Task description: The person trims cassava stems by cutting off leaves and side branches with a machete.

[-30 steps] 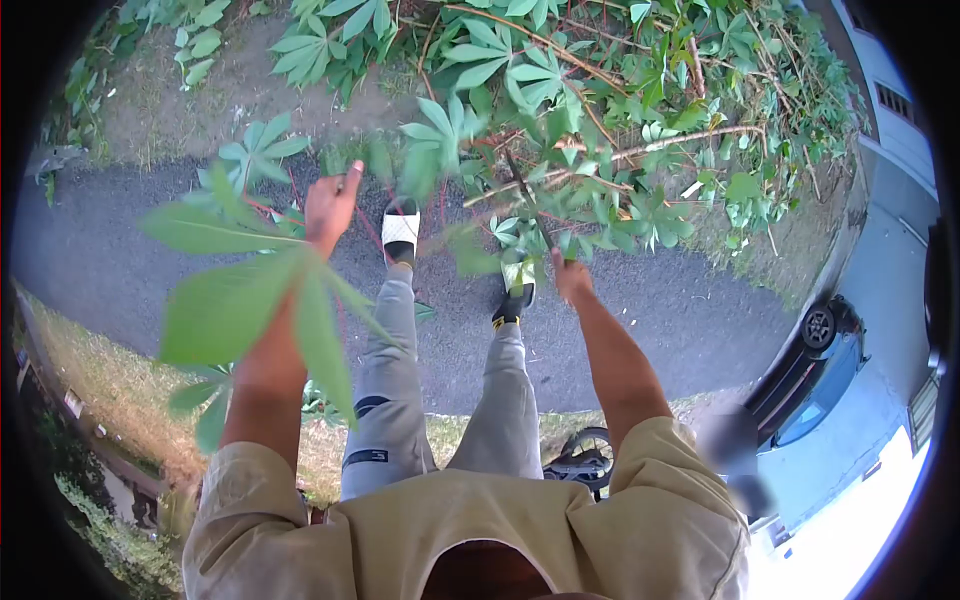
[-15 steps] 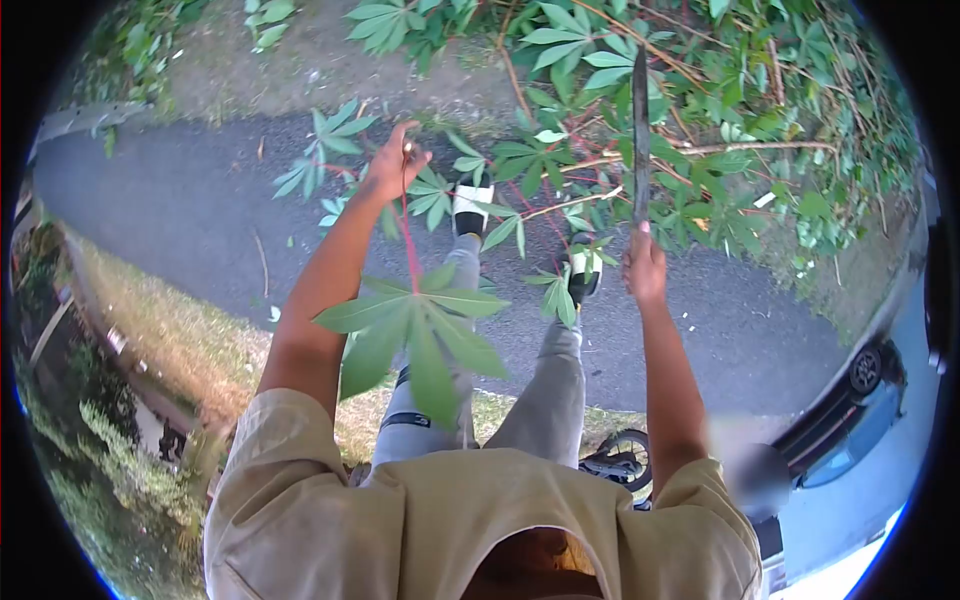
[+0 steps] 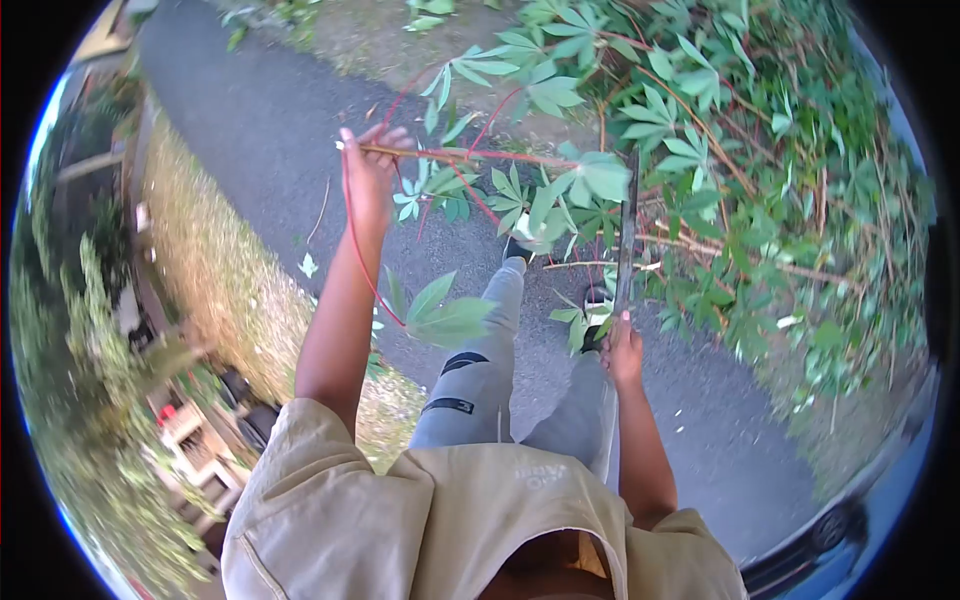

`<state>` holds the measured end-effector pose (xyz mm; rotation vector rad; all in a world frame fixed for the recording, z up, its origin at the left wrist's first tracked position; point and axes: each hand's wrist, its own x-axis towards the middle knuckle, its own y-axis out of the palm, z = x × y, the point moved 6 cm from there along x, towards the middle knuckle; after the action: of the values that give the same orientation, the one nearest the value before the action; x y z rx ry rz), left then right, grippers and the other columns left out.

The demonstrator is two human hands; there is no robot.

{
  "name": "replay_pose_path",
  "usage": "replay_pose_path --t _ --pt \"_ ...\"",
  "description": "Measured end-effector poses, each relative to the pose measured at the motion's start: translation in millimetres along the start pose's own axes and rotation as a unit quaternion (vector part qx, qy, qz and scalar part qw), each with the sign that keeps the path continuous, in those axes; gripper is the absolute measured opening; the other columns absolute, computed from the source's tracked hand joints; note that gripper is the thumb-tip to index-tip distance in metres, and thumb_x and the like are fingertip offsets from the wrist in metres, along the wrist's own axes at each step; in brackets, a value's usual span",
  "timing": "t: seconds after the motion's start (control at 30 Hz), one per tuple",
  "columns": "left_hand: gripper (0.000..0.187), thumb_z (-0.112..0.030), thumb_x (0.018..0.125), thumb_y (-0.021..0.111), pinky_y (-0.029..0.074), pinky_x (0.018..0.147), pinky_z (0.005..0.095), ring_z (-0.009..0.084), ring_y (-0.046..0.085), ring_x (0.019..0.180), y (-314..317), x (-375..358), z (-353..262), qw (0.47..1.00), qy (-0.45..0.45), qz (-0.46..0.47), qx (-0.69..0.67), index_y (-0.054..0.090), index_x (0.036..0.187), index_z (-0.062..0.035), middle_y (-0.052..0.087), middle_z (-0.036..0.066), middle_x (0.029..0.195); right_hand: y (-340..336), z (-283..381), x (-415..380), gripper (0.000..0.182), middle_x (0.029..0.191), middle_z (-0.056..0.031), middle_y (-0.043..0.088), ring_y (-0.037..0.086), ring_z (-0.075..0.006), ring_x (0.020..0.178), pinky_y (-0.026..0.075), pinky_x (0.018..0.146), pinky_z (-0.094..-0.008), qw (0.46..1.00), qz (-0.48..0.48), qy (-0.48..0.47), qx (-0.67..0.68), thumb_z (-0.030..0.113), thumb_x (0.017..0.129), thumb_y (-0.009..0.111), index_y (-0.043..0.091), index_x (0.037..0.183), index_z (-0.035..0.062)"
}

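Observation:
My left hand (image 3: 371, 185) is closed around the cut end of a thin brown leafy branch (image 3: 440, 154), fingers slightly blurred. The branch points right, with red leaf stalks and broad green lobed leaves (image 3: 597, 178). One long red stalk hangs from the hand down to a leaf (image 3: 445, 318) over my forearm. My right hand (image 3: 623, 352) grips a machete by its handle, which the fingers hide. Its long dark blade (image 3: 628, 235) points up and away, its upper part overlapping the leaves.
A heap of leafy cut branches (image 3: 740, 220) lies along the right of the paved path (image 3: 260, 120). My shoes (image 3: 597, 305) stand on the path among leaves. Dry grass (image 3: 215, 270) borders it at left. A vehicle's wheel (image 3: 835, 528) shows at lower right.
My left hand has shifted slightly left and now lifts the branch, which stretches sideways toward the machete. My right hand and machete sit lower, and the whole view has turned.

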<state>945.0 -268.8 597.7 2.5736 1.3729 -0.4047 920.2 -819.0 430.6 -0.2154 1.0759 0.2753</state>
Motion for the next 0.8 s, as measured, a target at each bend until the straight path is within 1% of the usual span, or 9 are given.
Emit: replay_pose_path --t 0.13,0.17,0.23,0.3,0.4,0.57,0.67,0.73,0.8 --pt "0.082 -0.066 0.112 0.03 0.042 0.12 0.0464 0.0335 0.065 0.128 -29 -84 -79 0.993 0.079 -0.045 -0.079 0.052 0.146 0.0063 0.067 0.021 0.134 -44 -4 -56 0.062 0.064 -0.0012 0.051 0.048 -0.0115 0.045 0.039 0.04 -0.0303 0.997 0.065 -0.035 -0.03 0.066 0.109 0.046 0.062 0.094 0.0074" --pt "0.075 -0.062 0.112 0.037 0.043 0.12 0.0447 0.0309 0.064 0.131 -44 -81 -58 0.987 0.152 0.041 0.038 0.054 0.147 0.0016 0.067 0.018 0.137 -58 0 -73 0.06 0.062 -0.0007 0.05 0.048 -0.0114 0.045 0.039 0.041 -0.0304 0.995 0.056 -0.044 -0.074 0.064 0.11 0.046 0.06 0.092 0.008" --pt "0.056 -0.054 0.113 0.046 0.05 0.106 0.0372 0.0192 0.063 0.127 -40 -98 -9 0.995 -0.009 0.045 0.092 0.066 0.129 -0.0047 0.074 0.01 0.121 -82 9 -106 0.059 0.06 -0.0003 0.049 0.047 -0.0122 0.044 0.039 0.04 -0.0308 0.989 0.052 -0.062 -0.127 0.064 0.109 0.047 0.056 0.088 0.01" --pt "0.048 -0.049 0.114 0.048 0.055 0.089 0.0324 0.0148 0.072 0.106 -42 -112 33 0.989 -0.001 0.104 0.102 0.069 0.119 -0.0058 0.078 0.007 0.108 -102 7 -130 0.06 0.06 -0.0003 0.049 0.046 -0.0132 0.042 0.037 0.038 -0.0311 0.984 0.058 -0.069 -0.156 0.066 0.108 0.048 0.053 0.084 0.0113" --pt "0.044 -0.046 0.114 0.048 0.057 0.077 0.0296 0.0157 0.075 0.087 -80 -146 76 0.998 -0.031 0.012 0.052 0.067 0.116 -0.0057 0.078 0.008 0.101 -123 -12 -147 0.06 0.061 -0.0017 0.052 0.051 -0.0145 0.044 0.042 0.041 -0.0326 0.959 0.039 -0.07 -0.271 0.064 0.109 0.048 0.058 0.085 0.0096" --pt "0.052 -0.052 0.111 0.052 0.063 0.076 0.0354 0.0187 0.076 0.085 -267 -222 157 0.96 -0.176 -0.216 0.006 0.066 0.115 -0.0022 0.078 0.01 0.098 -86 -67 -165 0.058 0.066 -0.0032 0.06 0.061 -0.0146 0.057 0.049 0.055 -0.0329 0.784 0.066 -0.194 -0.586 0.057 0.11 0.052 0.067 0.092 0.004" --pt "0.051 -0.05 0.113 0.049 0.059 0.06 0.0366 0.0198 0.072 0.07 -472 -253 305 0.94 -0.308 -0.143 0.022 0.067 0.109 -0.003 0.072 0.009 0.084 -7 -97 -178 0.053 0.066 -0.0022 0.059 0.061 -0.0131 0.06 0.049 0.056 -0.0327 0.742 0.133 -0.184 -0.63 0.052 0.11 0.055 0.067 0.093 0.0038" --pt "0.049 -0.047 0.112 0.052 0.057 0.057 0.0382 0.0195 0.064 0.061 -477 -313 242 0.905 -0.27 -0.07 -0.322 0.07 0.101 -0.0025 0.068 0.007 0.076 54 -124 -184 0.05 0.066 -0.0016 0.058 0.059 -0.0121 0.06 0.048 0.056 -0.0319 0.735 0.172 -0.174 -0.633 0.05 0.111 0.055 0.067 0.093 0.0044" --pt "0.047 -0.049 0.109 0.058 0.06 0.065 0.0389 0.0195 0.067 0.066 -557 -359 271 0.884 -0.297 -0.197 -0.304 0.072 0.099 -0.0054 0.071 0.006 0.08 119 -147 -199 0.047 0.066 -0.001 0.057 0.058 -0.011 0.059 0.047 0.055 -0.0311 0.722 0.214 -0.165 -0.636 0.047 0.111 0.055 0.066 0.093 0.0049"
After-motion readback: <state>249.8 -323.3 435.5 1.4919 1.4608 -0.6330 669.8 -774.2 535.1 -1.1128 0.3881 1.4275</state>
